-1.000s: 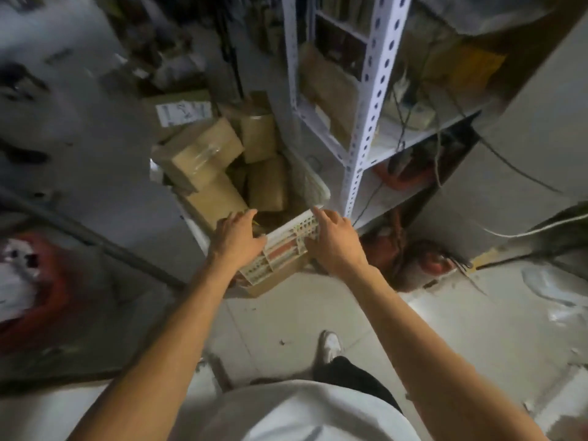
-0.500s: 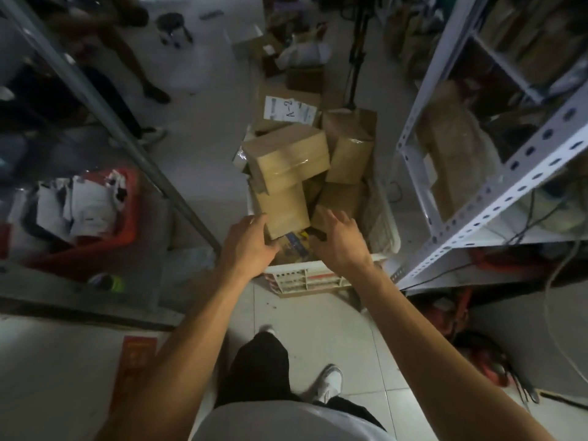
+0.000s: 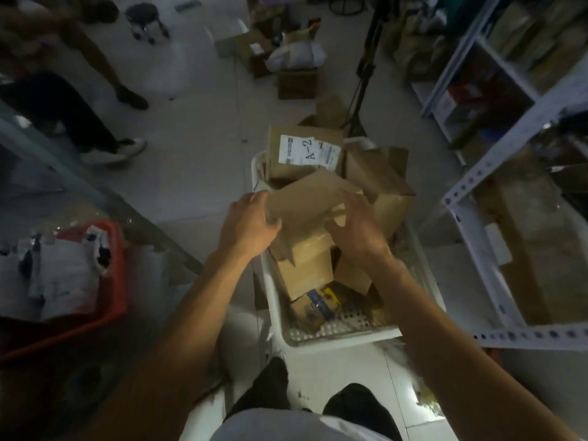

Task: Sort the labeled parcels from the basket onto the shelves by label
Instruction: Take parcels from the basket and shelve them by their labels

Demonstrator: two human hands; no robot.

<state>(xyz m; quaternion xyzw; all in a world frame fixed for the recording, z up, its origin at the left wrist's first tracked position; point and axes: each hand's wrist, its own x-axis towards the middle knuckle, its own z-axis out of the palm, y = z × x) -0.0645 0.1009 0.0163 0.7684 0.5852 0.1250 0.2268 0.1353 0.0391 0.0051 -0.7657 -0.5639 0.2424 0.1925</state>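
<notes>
We are looking down at a white basket [image 3: 337, 340] on the floor, full of brown boxes. Our left hand [image 3: 248, 226] grips the left side of the top box [image 3: 305, 202], with fingers curled round its edge. Our right hand [image 3: 356, 227] holds the right side of the same box, fingers bent over it. The box sits tilted on top of the pile, near the middle of the basket.

At the far end of the basket stands a box with a white label [image 3: 307, 151] that reads A-2. Another brown box [image 3: 381, 183] leans at the right side of the basket. Under our hands is a lower box [image 3: 305, 268], and near the front of the basket lies a small blue and yellow pack [image 3: 321, 302].

White metal shelves [image 3: 496, 173] stand to the right, just beside the basket, with boxes on them. A red bin [image 3: 108, 281] with bags in it sits to the left. Farther off we see someone's legs [image 3: 73, 113] and a small stool [image 3: 146, 20].
</notes>
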